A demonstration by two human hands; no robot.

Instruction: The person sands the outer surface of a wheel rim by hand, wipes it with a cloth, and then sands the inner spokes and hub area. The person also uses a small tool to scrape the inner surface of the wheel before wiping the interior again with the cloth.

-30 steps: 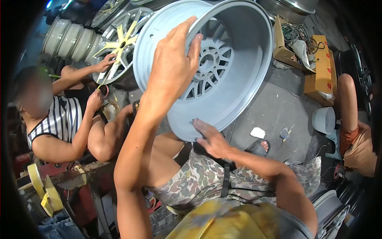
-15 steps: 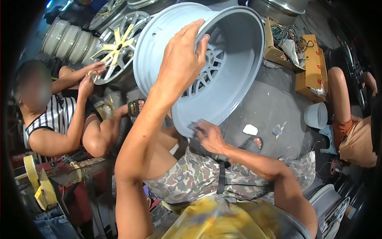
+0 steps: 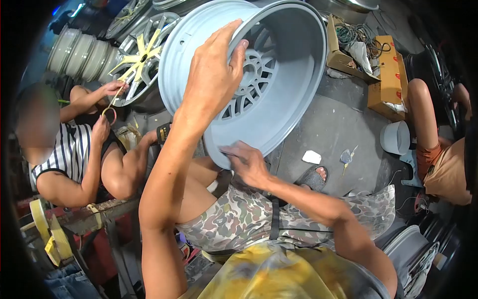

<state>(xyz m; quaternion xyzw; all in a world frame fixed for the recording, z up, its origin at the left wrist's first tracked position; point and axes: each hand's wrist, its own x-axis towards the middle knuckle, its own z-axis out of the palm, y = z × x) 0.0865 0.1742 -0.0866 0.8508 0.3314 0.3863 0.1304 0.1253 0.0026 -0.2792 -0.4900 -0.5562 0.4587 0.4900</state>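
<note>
A large grey wheel rim (image 3: 294, 107) stands tilted in front of me, its hollow barrel facing me and the spokes deep inside. My left hand (image 3: 214, 65) is closed over its upper lip, with the thumb on the inner side. Low on the rim's near edge, my right hand (image 3: 249, 164), slightly blurred, pinches a small dark pad (image 3: 228, 153) against the lip. The pad looks thin and flat; its exact kind does not show clearly.
On the left a co-worker (image 3: 74, 144) holds yellow tape beside a wheel masked with yellow strips (image 3: 144, 57). Cardboard boxes (image 3: 386, 99), one with cables, and a grey bucket (image 3: 395, 138) stand right, near another seated person (image 3: 448, 169). A white scrap (image 3: 311, 157) lies on the floor.
The rim and both my hands appear slightly further left in view. My right hand has shifted left along the lower lip with the pad. The co-worker's hands have moved apart, stretching the tape.
</note>
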